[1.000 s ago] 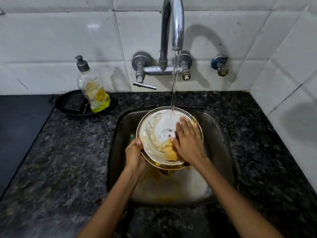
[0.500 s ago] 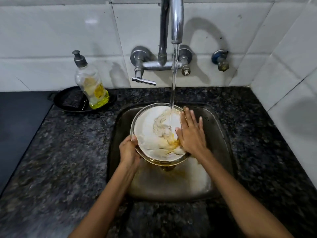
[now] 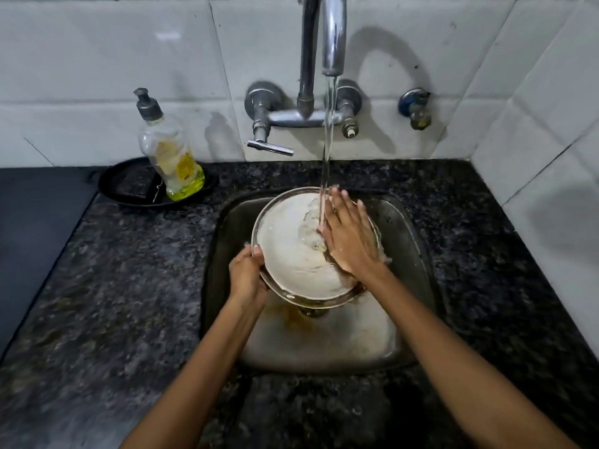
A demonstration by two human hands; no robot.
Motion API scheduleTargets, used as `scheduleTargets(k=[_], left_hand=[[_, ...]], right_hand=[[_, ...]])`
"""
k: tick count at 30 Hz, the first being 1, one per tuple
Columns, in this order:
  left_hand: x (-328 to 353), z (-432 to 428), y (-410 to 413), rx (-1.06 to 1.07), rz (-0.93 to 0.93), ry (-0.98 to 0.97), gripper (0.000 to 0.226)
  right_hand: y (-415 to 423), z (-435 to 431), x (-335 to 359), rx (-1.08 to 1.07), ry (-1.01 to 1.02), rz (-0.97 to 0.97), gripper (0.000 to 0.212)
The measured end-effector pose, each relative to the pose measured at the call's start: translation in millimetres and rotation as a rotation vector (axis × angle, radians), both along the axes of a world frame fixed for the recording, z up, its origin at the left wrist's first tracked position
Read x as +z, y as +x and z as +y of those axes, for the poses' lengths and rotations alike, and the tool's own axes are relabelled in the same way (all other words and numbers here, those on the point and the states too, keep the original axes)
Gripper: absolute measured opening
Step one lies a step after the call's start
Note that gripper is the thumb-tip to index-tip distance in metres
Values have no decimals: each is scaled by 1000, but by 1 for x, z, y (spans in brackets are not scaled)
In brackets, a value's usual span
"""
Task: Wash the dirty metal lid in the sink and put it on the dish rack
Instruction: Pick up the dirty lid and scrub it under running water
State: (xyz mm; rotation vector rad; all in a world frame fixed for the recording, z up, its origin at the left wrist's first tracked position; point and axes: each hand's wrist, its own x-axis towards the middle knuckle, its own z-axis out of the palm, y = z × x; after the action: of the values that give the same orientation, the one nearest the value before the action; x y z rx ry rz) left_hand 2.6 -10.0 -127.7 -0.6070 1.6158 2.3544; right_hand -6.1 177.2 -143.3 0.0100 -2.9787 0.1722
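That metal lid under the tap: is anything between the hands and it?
No. The left hand grips the lid by its rim and the right hand lies flat on its face, under the water stream. No dish rack is in view.

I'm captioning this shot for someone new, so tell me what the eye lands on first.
First, the water stream falling from the tap at top centre onto the metal lid, tilted over the sink. The left hand grips its lower left rim while the right hand rubs it, palm flat. A soap bottle stands at the back left.
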Motion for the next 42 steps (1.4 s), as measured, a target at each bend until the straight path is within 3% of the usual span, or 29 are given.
scheduleTargets(k=[5, 9, 11, 13, 15, 17, 18, 20, 22, 26, 28, 30, 32, 35, 38, 40, 42], left_hand=[[-14, -12, -17, 191, -161, 52, 33], [-10, -9, -20, 174, -318, -31, 33], [-5, -8, -23, 41, -336, -46, 28], [4, -10, -29, -134, -338, -80, 33], [15, -13, -40, -343, -232, -140, 69], [38, -4, -48, -536, -23, -298, 77], [50, 2, -51, -632, 118, -444, 72], [74, 15, -56, -738, 464, -765, 42], [86, 19, -62, -703, 655, -849, 20], [79, -6, -52, -504, 551, -457, 22], [82, -8, -48, -580, 589, -525, 22], [90, 9, -55, -736, 673, -783, 15], [94, 24, -59, -727, 712, -901, 13], [89, 14, -47, -569, 610, -588, 18], [87, -10, -35, -545, 545, -384, 16], [93, -2, -41, -703, 579, -537, 20], [98, 18, -45, -804, 672, -861, 19]], right_hand=[[46, 2, 14, 316, 89, -61, 60], [51, 11, 44, 563, 198, 140, 41], [44, 11, 60, 567, 84, 205, 25], [34, 9, 76, 453, -179, 212, 23], [21, 5, 91, 246, -521, 187, 19], [1, 2, 100, 74, -658, 125, 16], [-8, -1, 104, 50, -660, 80, 16], [-23, -9, 112, 81, -682, 5, 10], [-29, -10, 121, 90, -734, -54, 7], [-28, 30, 112, -75, -917, -71, 31], [-27, 34, 108, -104, -991, -49, 31], [-33, 17, 109, -15, -864, -68, 26], [-35, -2, 118, 75, -726, -70, 25], [-33, 17, 116, 26, -809, -60, 38], [-17, 47, 96, -140, -1116, -41, 39], [-18, 37, 93, -134, -1118, -27, 35], [-22, 15, 101, -25, -980, -47, 24]])
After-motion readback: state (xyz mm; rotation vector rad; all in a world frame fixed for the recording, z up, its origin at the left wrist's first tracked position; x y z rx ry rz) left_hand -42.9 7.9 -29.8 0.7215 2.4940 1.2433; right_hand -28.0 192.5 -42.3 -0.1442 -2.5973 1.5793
